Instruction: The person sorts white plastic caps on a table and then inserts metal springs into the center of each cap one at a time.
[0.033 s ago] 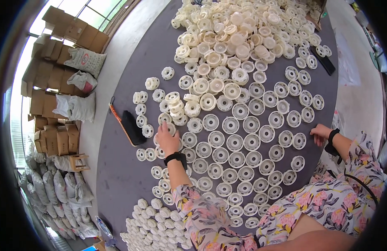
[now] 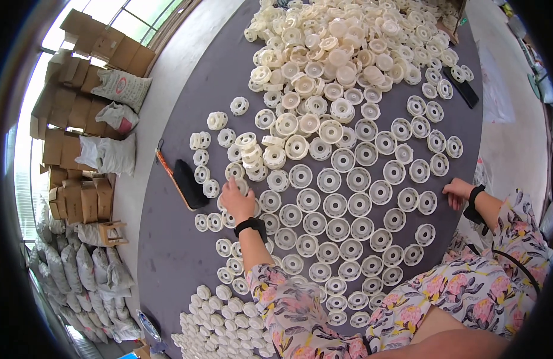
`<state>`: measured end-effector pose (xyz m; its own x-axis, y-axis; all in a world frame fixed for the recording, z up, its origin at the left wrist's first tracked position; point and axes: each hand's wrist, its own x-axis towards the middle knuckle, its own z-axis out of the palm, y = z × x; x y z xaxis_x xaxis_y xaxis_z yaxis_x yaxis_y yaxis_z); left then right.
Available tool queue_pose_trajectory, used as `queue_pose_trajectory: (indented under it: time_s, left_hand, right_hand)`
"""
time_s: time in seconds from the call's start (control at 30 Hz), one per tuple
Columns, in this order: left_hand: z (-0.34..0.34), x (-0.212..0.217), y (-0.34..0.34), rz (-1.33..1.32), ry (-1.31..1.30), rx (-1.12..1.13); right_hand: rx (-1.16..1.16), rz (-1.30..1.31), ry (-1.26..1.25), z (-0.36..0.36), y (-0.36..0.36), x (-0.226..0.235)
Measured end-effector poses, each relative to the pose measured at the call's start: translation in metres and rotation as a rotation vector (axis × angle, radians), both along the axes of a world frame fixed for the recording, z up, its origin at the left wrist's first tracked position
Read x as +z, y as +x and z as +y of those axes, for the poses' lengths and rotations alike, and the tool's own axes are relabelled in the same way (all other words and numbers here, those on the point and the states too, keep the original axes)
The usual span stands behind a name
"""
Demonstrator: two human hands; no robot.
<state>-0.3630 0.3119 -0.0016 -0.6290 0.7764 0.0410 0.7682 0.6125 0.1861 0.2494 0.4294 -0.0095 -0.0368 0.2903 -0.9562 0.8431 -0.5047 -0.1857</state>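
Round white plastic wheel-shaped parts, each with a hub hole, stand in loose rows across the dark table [image 2: 163, 251]. My left hand [image 2: 237, 201] reaches in at the left side of these rows. Its fingers and thumb are around the rim of one wheel-shaped part [image 2: 242, 186]; my palm hides parts underneath. A short stack of the same parts [image 2: 251, 154] rises just beyond my fingertips. At the table's right edge my right hand [image 2: 457, 192] rests with loosely bent fingers, holding nothing, beside a wheel-shaped part [image 2: 427, 202].
A large heap of cream parts [image 2: 342, 48] covers the far end. A black-bristled brush [image 2: 190, 184] lies left of the rows, and a dark flat phone-like object [image 2: 465, 93] at the far right. Smaller white pieces [image 2: 222, 320] cluster near left. Cartons [image 2: 64, 107] and sacks [image 2: 85, 269] line the floor.
My left hand has shifted very slightly left and toward me, with the part between its fingers. My right hand stays where it was.
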Motion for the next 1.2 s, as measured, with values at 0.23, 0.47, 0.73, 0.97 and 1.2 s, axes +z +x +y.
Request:
queue_pose_trajectory:
  time_s: [0.23, 0.47, 0.73, 0.97, 1.2]
  left_hand:
    - [0.028, -0.007, 0.018, -0.223, 0.213, -0.11]
    - [0.068, 0.0, 0.033, -0.044, -0.023, 0.114]
    - [0.046, 0.005, 0.042, 0.226, 0.085, -0.046]
    - [0.026, -0.001, 0.067, -0.092, 0.299, -0.158]
    - [0.036, 0.012, 0.1, -0.122, 0.15, -0.409]
  right_hand:
    - [0.004, 0.022, -0.02, 0.01, -0.002, 0.007]
    - [-0.003, 0.055, -0.016, 0.012, 0.006, 0.003]
    - [0.006, 0.042, -0.017, 0.016, 0.016, 0.012]
    - [-0.01, 0.065, -0.008, 0.011, 0.023, 0.016]
    - [-0.006, 0.066, -0.006, 0.014, 0.031, 0.017]
